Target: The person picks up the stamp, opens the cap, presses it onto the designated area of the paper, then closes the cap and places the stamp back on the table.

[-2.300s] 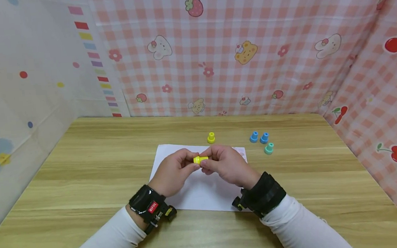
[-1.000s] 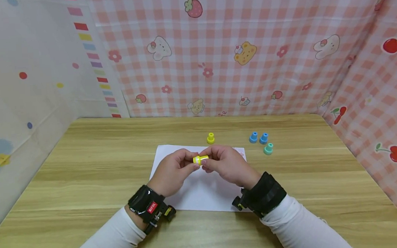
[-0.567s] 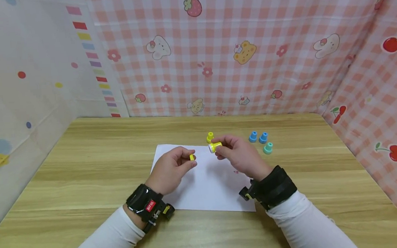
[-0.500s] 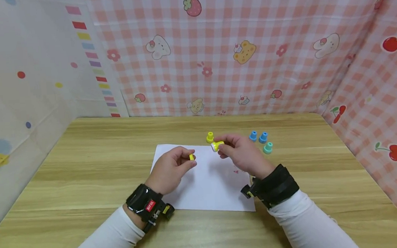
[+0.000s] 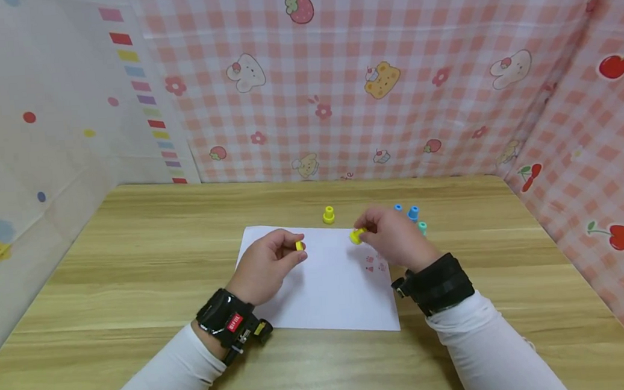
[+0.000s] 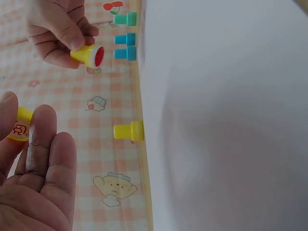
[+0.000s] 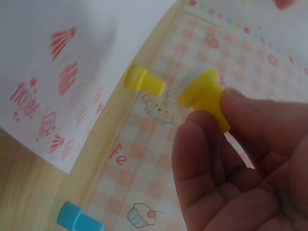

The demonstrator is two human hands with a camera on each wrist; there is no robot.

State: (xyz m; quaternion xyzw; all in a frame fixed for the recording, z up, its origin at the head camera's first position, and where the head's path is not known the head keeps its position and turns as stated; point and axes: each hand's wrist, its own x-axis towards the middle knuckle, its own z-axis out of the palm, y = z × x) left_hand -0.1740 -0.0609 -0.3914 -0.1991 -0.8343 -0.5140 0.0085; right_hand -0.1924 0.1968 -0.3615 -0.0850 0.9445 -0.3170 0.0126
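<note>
My right hand [image 5: 397, 240] pinches a yellow stamp [image 5: 356, 236] by its narrow handle, above the right part of a white sheet of paper [image 5: 324, 297]. In the left wrist view the uncapped stamp [image 6: 88, 56] shows a white rim and a red face. Between thumb and fingers, my left hand [image 5: 263, 268] pinches the yellow stamp cap [image 5: 299, 245], which bears a red drawing on its top in the left wrist view. Red prints [image 7: 62, 43] mark the paper near its right edge. Both hands are raised over the sheet, apart from each other.
A second yellow stamp [image 5: 328, 215] stands behind the paper. Two blue stamps [image 5: 413, 213] and a green stamp [image 5: 423, 227] stand at the back right, partly hidden by my right hand. Patterned cloth [image 5: 283, 100] hangs behind the wooden table [image 5: 148, 255].
The stamp came apart from its cap. My right hand moved right with the stamp, tilting its face downward, while my left hand kept the cap nearly in place.
</note>
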